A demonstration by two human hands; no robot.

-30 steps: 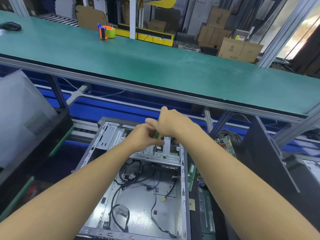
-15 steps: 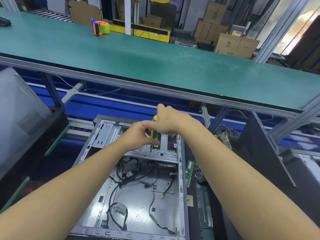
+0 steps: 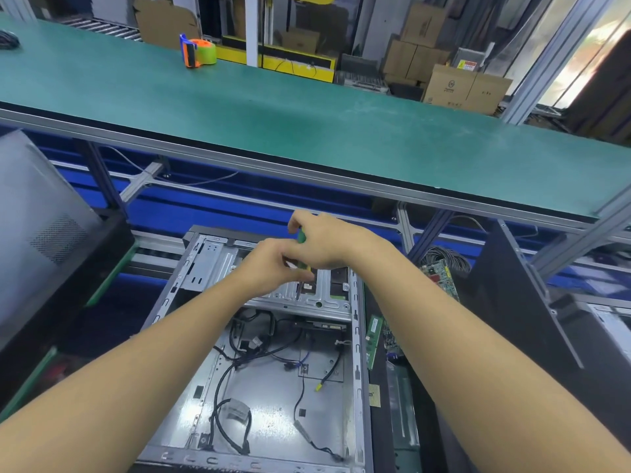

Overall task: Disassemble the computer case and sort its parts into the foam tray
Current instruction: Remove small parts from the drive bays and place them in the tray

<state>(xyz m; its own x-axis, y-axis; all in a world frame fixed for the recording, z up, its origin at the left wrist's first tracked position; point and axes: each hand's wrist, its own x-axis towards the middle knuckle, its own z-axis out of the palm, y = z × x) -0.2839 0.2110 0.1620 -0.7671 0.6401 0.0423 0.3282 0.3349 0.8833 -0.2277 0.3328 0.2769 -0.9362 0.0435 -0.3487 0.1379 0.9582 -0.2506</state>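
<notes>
Now, the computer case (image 3: 266, 397) lies open side up, its long axis running away from the person. Black cables (image 3: 225, 373) sprawl on its floor, with the drive cage (image 3: 327, 295) across the far end. Over that cage, the right hand (image 3: 327, 244) grips the green-handled screwdriver (image 3: 301, 236), tip down; the left hand (image 3: 269, 264) pinches its shaft lower down.

surface: green bench (image 3: 307, 124) | on it: orange-green tape dispenser (image 3: 199, 52), far edge | dark object (image 3: 6, 39), left edge

I have the computer case (image 3: 273, 387) at six o'clock, the counter (image 3: 307, 124) behind it carrying a tape dispenser (image 3: 199, 52) at eleven, circuit boards (image 3: 438, 274) at the case's three.
</notes>
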